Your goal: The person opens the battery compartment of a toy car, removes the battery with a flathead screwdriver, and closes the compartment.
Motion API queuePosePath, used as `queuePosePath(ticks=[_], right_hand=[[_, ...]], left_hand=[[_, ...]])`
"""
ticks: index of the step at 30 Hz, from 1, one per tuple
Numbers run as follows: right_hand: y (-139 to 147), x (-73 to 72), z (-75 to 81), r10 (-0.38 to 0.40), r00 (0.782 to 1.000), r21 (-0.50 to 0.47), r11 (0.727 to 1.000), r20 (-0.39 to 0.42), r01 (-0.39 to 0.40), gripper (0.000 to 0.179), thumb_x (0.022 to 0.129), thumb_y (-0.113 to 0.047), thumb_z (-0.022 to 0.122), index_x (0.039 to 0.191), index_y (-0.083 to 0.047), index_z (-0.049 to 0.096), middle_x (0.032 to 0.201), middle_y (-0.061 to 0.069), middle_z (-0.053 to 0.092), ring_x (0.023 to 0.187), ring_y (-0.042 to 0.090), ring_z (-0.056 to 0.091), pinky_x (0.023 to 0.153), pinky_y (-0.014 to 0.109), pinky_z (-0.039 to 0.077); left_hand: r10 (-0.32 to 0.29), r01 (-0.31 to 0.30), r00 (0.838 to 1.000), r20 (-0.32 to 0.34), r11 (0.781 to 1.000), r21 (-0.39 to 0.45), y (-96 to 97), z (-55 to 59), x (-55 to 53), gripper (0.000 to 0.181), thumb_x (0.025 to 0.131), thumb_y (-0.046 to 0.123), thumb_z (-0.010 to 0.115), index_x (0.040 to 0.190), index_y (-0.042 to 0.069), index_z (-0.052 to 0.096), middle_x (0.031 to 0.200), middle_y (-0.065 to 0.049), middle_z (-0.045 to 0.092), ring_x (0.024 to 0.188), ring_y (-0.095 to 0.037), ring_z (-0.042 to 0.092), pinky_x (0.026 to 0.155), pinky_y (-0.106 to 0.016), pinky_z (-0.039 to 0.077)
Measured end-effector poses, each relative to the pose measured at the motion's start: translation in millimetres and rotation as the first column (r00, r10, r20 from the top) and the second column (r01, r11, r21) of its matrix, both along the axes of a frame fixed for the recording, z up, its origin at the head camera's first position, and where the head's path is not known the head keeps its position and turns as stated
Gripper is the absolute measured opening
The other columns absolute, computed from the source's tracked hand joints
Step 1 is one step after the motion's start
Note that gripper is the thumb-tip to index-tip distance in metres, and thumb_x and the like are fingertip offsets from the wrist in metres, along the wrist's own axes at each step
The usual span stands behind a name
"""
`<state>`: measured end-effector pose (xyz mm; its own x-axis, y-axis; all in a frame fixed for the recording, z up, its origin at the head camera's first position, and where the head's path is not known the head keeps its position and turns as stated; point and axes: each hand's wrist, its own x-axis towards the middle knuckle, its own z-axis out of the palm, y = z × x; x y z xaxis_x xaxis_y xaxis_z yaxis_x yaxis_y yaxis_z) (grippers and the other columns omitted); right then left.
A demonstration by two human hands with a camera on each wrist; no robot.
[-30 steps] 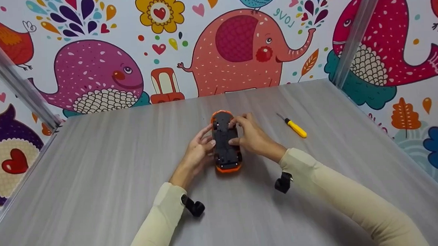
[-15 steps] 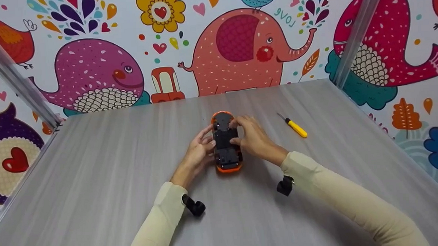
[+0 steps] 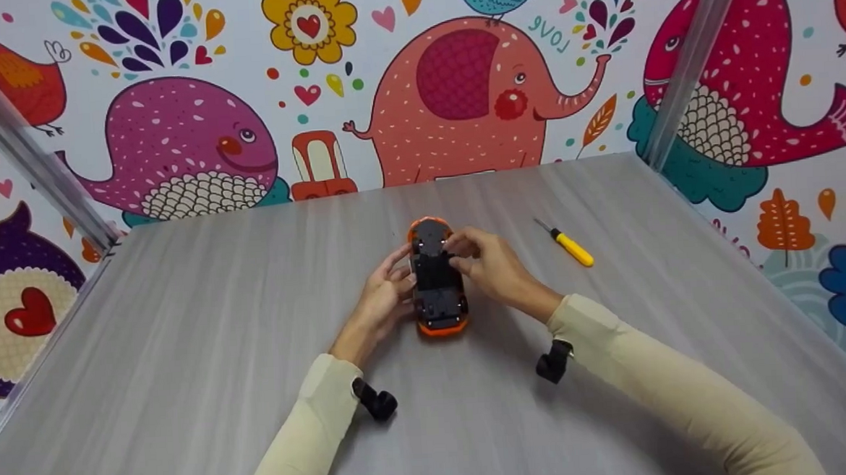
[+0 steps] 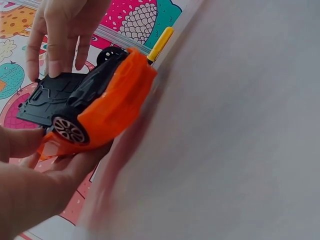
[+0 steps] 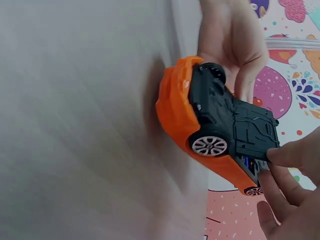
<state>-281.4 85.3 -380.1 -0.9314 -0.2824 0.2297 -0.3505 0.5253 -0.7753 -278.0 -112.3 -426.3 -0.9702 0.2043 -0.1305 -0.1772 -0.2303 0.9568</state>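
Note:
An orange toy car point(image 3: 442, 328) is upside down between both hands, its black underside facing up. My left hand point(image 3: 382, 294) grips the car along its left side, thumb at the edge of the underside. The right hand point(image 3: 497, 268) pinches the edge of a black cover panel point(image 5: 255, 131) at the middle of the underside. In the right wrist view that panel stands tilted up from the car on one side, and a bit of blue and red shows in the gap beneath. Its far edge is partly hidden.
A screwdriver point(image 3: 573, 248) with a yellow handle lies on the grey wood-grain table point(image 3: 218, 335), to the right of the right hand. Behind the table rises a wall printed with cartoon animals, and metal posts point(image 3: 696, 64) stand at its back corners.
The right hand's thumb and fingers have drawn slightly up and right, and the cover panel's near side has tilted up with them. The left hand stays nearly still on the car.

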Motion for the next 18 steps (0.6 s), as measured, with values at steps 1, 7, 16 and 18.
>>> queuePosePath(ticks=[1,7,16,18], right_hand=[[-0.2,0.1,0.3,-0.011,1.0,-0.011,1.0,0.023,0.012,0.02,0.095,-0.005,0.067,0.114,-0.01,0.066,0.108,0.01,0.071,0.099,0.023,0.065,0.092,0.041,0.054],[-1.2,-1.0,1.7,-0.041,0.995,-0.067,0.997,0.094,0.048,0.018,0.097,-0.007,0.064,0.115,-0.01,0.067,0.11,0.009,0.07,0.094,0.022,0.064,0.086,0.035,0.056],[3.2,-5.4,9.1,-0.088,0.995,-0.181,0.979,0.042,0.094,0.016,0.097,-0.006,0.064,0.112,-0.004,0.068,0.109,0.014,0.071,0.092,0.02,0.063,0.079,0.026,0.051],[7.8,-5.9,13.4,-0.105,0.993,-0.205,0.972,0.056,0.114,0.017,0.097,-0.007,0.064,0.113,-0.004,0.069,0.11,0.014,0.07,0.092,0.019,0.063,0.078,0.024,0.051]], left_hand=[[0.001,-0.001,1.0,0.001,1.0,-0.001,0.0,0.0,0.2,0.059,0.101,-0.001,0.045,0.155,0.019,0.035,0.147,-0.02,0.051,0.114,-0.025,0.061,0.087,-0.041,0.055],[-0.007,0.007,1.0,-0.004,1.0,0.011,-0.1,0.6,1.1,0.058,0.101,-0.002,0.045,0.155,0.019,0.036,0.146,-0.02,0.052,0.112,-0.024,0.062,0.087,-0.041,0.055],[-0.017,0.017,1.0,-0.006,1.0,0.006,0.9,2.6,2.5,0.06,0.099,-0.004,0.046,0.154,0.017,0.037,0.143,-0.019,0.053,0.096,-0.017,0.063,0.075,-0.034,0.055],[-0.017,0.017,1.0,-0.004,1.0,0.012,0.9,2.6,2.9,0.059,0.1,-0.004,0.045,0.154,0.017,0.037,0.143,-0.018,0.053,0.095,-0.017,0.062,0.074,-0.033,0.055]])
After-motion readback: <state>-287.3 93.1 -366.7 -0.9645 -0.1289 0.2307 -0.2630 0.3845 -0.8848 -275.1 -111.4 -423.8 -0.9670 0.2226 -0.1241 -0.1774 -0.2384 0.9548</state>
